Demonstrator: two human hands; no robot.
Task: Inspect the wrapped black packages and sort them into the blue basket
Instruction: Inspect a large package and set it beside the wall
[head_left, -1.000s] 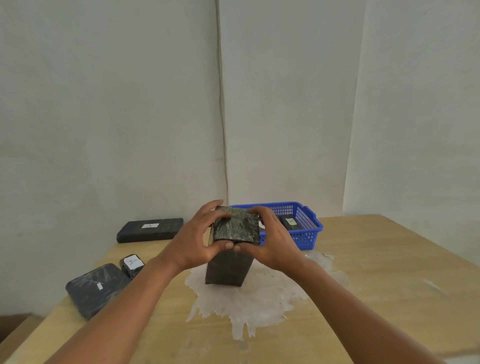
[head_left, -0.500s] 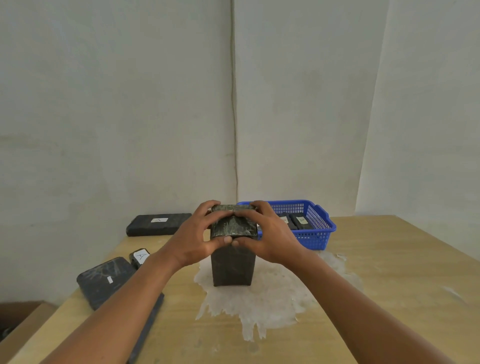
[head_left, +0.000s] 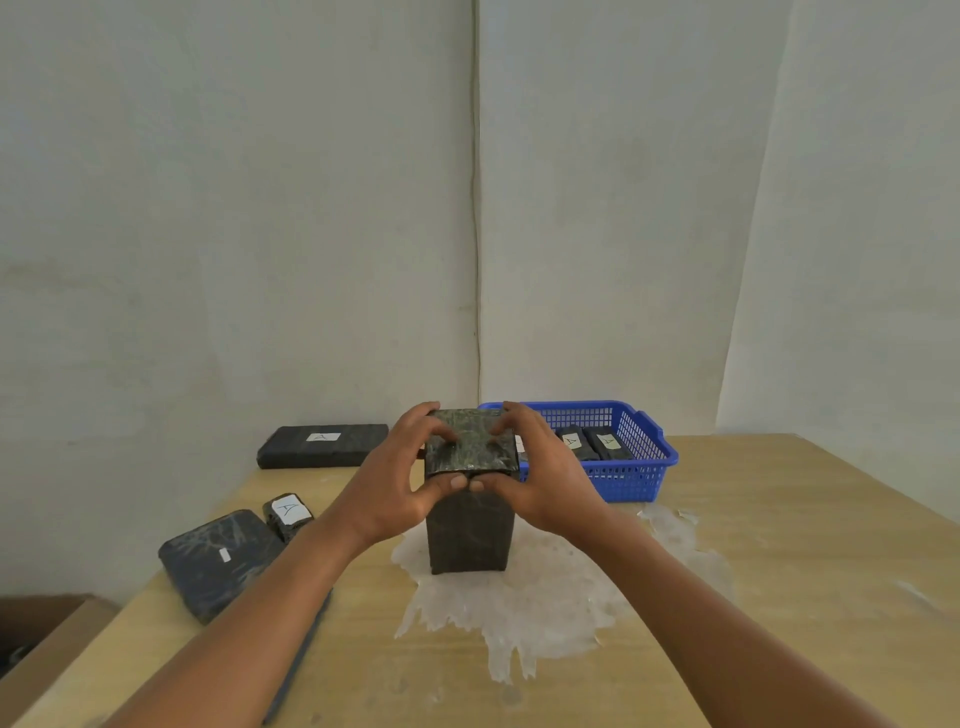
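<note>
At the middle of the table (head_left: 779, 545), on a pale stain (head_left: 545, 613), a tall black block (head_left: 467, 530) stands on end, likely so its top face can be checked. Both hands clamp its upper end: the left hand (head_left: 389, 488) and right hand (head_left: 545, 483) curl fingers over the top, thumbs meeting on the front. Just behind and to the right sits the basket (head_left: 644, 467), already holding labelled packs (head_left: 592, 441). Three more packages (head_left: 223, 561) wait at the left, apparently unsorted.

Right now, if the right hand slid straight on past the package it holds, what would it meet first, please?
Probably the left hand, gripping the upright black package opposite the right hand; their thumbs nearly touch already.
</note>
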